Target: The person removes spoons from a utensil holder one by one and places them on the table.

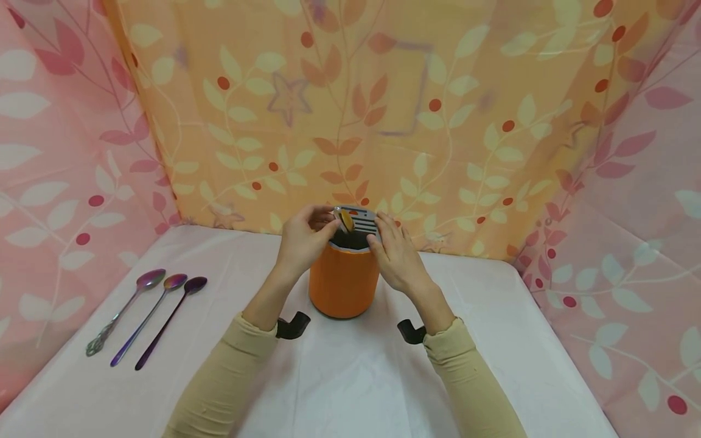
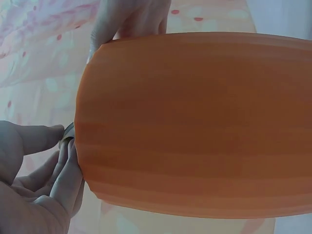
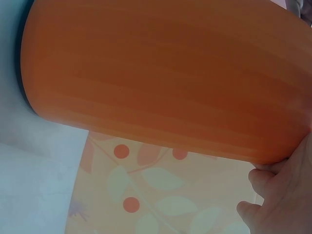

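An orange round utensil holder stands upright at the middle of the table, with a grey slotted insert across the back of its dark mouth. At its upper left rim my left hand pinches a shiny spoon between thumb and fingers. The spoon's bowl looks gold with a silvery edge; its lower part is hidden in the holder. My right hand holds the holder's right rim, thumb toward the near side and fingers toward the back. In the right wrist view, the holder's wall fills most of the picture.
Three spoons lie side by side at the left of the white table: an ornate one, a slim iridescent one and a dark purple one. A leaf-patterned curtain encloses the back and sides.
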The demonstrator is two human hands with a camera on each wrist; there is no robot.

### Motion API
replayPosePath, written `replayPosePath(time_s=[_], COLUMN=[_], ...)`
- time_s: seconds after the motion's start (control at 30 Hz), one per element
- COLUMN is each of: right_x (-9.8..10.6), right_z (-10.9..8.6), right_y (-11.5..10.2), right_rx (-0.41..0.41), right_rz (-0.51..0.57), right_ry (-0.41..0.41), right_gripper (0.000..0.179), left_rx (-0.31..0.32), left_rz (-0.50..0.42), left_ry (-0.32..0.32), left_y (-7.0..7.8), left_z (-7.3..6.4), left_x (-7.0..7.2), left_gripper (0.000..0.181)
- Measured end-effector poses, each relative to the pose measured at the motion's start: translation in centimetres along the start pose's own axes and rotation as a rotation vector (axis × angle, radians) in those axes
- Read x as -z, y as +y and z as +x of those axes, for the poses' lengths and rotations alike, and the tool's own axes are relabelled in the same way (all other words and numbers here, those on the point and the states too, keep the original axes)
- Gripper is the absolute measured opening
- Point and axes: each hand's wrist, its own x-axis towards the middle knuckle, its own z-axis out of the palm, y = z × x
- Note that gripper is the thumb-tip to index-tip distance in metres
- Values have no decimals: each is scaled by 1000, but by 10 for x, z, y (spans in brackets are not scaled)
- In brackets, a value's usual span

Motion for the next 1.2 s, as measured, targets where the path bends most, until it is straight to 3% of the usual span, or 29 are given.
replayPosePath(time_s=[0.43, 0.73, 1.0, 1.2], right_x=[0, -1, 0, 1], right_z=[-1, -1, 0, 0], right_y=[1, 0, 0, 0], right_rx=[-11, -14, -21, -18], right_rz=[15, 20, 19, 22], right_ry=[-1, -5, -19, -19], right_gripper=[68, 68, 69, 70], left_rx=[70, 105, 92, 69], left_rz=[-68, -280, -327, -330], left_ry=[-34, -96, -73, -16], left_y=[-1, 0, 1, 8], left_z=[8, 8, 6, 4], left_x=[-3, -3, -1, 5], left_gripper=[28, 30, 30, 30])
